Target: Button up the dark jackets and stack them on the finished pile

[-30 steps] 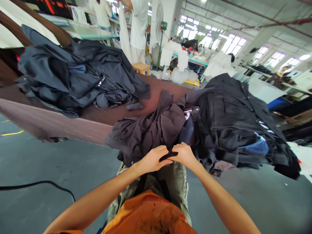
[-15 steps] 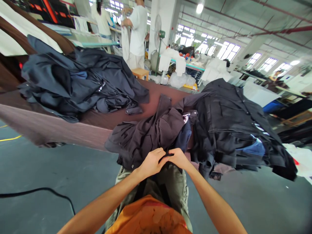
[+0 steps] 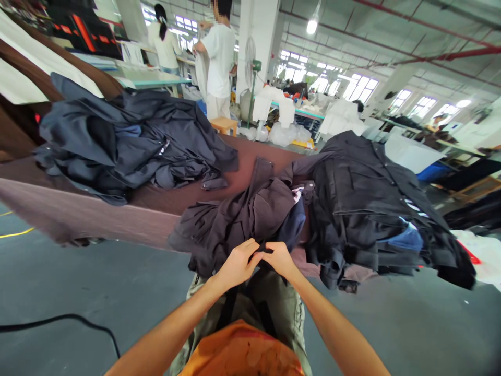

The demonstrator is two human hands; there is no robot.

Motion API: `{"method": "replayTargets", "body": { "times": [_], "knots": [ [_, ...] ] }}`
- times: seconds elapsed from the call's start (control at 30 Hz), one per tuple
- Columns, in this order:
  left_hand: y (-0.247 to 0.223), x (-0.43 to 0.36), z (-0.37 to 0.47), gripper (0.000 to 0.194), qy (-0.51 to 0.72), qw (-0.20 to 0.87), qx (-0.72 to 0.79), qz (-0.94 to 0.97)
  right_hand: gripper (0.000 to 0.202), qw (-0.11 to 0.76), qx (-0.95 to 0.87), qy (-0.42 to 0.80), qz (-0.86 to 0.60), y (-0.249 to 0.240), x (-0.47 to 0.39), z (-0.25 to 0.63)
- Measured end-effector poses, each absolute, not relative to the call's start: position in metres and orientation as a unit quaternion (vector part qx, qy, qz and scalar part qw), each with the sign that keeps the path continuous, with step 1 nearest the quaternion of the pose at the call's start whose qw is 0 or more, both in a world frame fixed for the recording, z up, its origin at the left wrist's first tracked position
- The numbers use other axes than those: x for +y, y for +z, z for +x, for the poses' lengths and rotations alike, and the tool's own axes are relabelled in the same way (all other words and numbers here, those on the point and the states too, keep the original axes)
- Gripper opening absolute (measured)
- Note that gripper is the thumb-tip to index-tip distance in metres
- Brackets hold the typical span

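A crumpled dark jacket lies over the front edge of the brown-covered table, its near part hanging toward my lap. My left hand and my right hand meet at its near edge, fingertips pinched on the dark fabric and almost touching each other. What exact part of the jacket they grip is hidden by the fingers. A navy lining and a pale printed patch show on the jacket's right side. Small snap buttons are visible at its cuff and lower edge.
Navy garments are heaped on the table's left side; black jackets are stacked at the right. The brown table cover shows between them. Behind stand a wooden stool, a fan and two people. A black cable crosses the floor.
The head view has shifted slightly. Both hands stay pinched together on the jacket's edge, with only a slight change of finger position. The garment piles have not moved.
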State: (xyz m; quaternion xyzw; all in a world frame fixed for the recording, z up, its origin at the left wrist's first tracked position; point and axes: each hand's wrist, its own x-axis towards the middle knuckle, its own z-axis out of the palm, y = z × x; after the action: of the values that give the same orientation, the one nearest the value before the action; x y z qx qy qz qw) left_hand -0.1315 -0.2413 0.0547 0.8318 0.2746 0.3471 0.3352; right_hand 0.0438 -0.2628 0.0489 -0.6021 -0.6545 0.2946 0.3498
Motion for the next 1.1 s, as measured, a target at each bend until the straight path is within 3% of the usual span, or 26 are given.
{"method": "replayTargets", "body": {
  "times": [0.17, 0.3, 0.37, 0.5, 0.63, 0.73, 0.9, 1.0, 1.1],
  "knots": [
    [0.06, -0.236, -0.14, 0.03, 0.324, 0.479, 0.297, 0.76, 0.037, 0.281, -0.753, 0.224, -0.552, 0.061, -0.266, 0.041],
    [0.071, -0.25, -0.164, 0.032, 0.265, 0.49, 0.325, 0.764, 0.011, 0.216, -0.805, 0.11, -0.541, 0.055, -0.301, 0.054],
    [0.079, -0.261, -0.182, 0.031, 0.263, 0.463, 0.355, 0.768, 0.022, 0.242, -0.772, 0.016, -0.588, 0.049, -0.321, 0.058],
    [0.098, -0.274, -0.214, 0.031, 0.249, 0.415, 0.401, 0.778, 0.04, 0.389, -0.685, -0.07, -0.611, 0.053, -0.353, 0.057],
    [0.103, -0.271, -0.219, 0.046, 0.074, 0.37, 0.404, 0.833, 0.033, 0.439, -0.683, 0.036, -0.583, 0.064, -0.377, 0.062],
    [0.084, -0.267, -0.212, 0.042, 0.005, 0.271, 0.405, 0.873, 0.033, 0.387, -0.7, 0.153, -0.58, 0.051, -0.398, 0.064],
    [0.038, -0.266, -0.202, 0.018, 0.028, 0.162, 0.361, 0.918, 0.03, 0.242, -0.703, 0.196, -0.639, -0.002, -0.424, 0.045],
    [0.025, -0.268, -0.191, 0.036, 0.071, 0.148, 0.352, 0.922, 0.04, 0.182, -0.662, 0.206, -0.697, -0.03, -0.417, 0.026],
    [0.024, -0.271, -0.177, 0.049, 0.083, 0.187, 0.35, 0.914, 0.018, 0.134, -0.653, 0.246, -0.703, -0.044, -0.401, 0.012]
  ]
}}
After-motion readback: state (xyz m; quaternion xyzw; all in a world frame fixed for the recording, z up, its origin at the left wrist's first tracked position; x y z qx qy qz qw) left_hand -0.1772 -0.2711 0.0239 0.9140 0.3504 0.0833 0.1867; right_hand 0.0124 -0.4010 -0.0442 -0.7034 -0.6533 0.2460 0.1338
